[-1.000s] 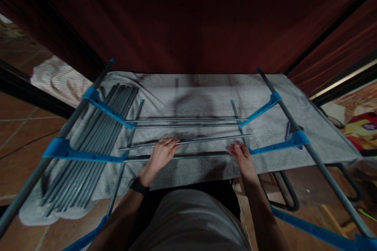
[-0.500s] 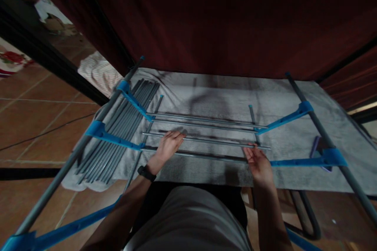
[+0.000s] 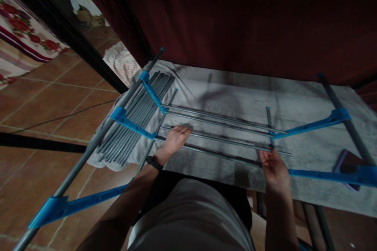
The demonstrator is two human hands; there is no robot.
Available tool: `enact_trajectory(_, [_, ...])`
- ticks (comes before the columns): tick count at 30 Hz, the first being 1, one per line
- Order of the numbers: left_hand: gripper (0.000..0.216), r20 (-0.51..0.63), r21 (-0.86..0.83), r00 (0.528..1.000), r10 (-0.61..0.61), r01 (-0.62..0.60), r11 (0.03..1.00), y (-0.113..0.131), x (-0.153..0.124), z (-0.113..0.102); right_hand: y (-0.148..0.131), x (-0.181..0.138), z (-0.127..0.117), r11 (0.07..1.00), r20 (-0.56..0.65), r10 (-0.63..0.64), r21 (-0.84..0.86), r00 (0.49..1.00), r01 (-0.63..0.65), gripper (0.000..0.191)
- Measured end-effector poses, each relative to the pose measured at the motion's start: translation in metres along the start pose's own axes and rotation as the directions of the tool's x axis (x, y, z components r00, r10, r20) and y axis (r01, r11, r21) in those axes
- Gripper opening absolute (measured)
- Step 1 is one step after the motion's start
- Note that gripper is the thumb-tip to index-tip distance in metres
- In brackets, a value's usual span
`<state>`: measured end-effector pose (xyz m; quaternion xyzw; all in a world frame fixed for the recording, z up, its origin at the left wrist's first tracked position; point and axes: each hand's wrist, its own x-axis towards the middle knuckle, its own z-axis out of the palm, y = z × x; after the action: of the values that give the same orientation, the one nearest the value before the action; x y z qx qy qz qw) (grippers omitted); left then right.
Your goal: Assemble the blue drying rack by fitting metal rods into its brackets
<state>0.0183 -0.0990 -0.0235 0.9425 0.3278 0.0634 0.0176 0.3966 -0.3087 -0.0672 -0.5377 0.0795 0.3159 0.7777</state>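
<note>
A thin grey rod (image 3: 224, 140) lies crosswise over a rack frame, level with my waist. My left hand (image 3: 175, 140) is curled over the rod near its left end, close to a blue bracket (image 3: 134, 124). My right hand (image 3: 272, 164) holds the same rod near its right end, palm turned up and fingers closed round it. Two more rods (image 3: 218, 118) sit fitted between the far blue brackets. Another rod (image 3: 206, 151) runs just in front of the one I hold.
A grey towel (image 3: 294, 102) lies under the rack with a bundle of spare grey rods (image 3: 135, 125) at its left. Grey side poles (image 3: 88, 157) with blue arms (image 3: 318, 125) flank me. A dark red curtain hangs behind. Tiled floor and a black cable lie left.
My view has swung left. The held rod has shifted left, its left end now close to the left bracket. My right hand has dropped slightly and turned palm up.
</note>
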Motion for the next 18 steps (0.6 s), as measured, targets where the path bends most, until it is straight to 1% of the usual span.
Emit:
enact_trajectory(2, [0.029,0.029,0.006,0.999,0.032,-0.032,0.999,0.006,0.004,0.000,0.001,-0.001,0.000,1.000,0.030,0.014,-0.027,0.999,-0.013,0.009])
enact_trajectory(5, [0.032,0.064,0.000,0.994,0.084,-0.084,0.996,0.013,0.010,-0.001,0.001,-0.004,0.001,0.998,0.109,-0.002,-0.062,0.994,0.009,0.013])
enact_trajectory(6, [0.033,0.072,-0.003,0.992,0.100,-0.100,0.995,0.015,0.011,-0.002,0.001,-0.005,0.002,0.998,0.115,-0.008,-0.062,0.993,0.016,0.013])
enact_trajectory(11, [0.037,0.079,0.015,0.986,0.149,-0.151,0.988,0.019,0.015,-0.006,0.000,-0.008,0.011,0.999,0.047,-0.007,-0.054,0.999,0.009,0.016])
enact_trajectory(15, [0.041,0.065,0.025,0.980,0.189,-0.191,0.981,0.020,0.018,-0.001,0.005,-0.008,0.022,0.999,0.049,0.023,-0.033,0.999,-0.021,0.020])
enact_trajectory(18, [0.042,0.051,0.030,0.978,0.204,-0.206,0.978,0.021,0.020,0.002,0.009,-0.007,0.028,0.998,0.038,0.061,-0.033,0.997,-0.060,0.019])
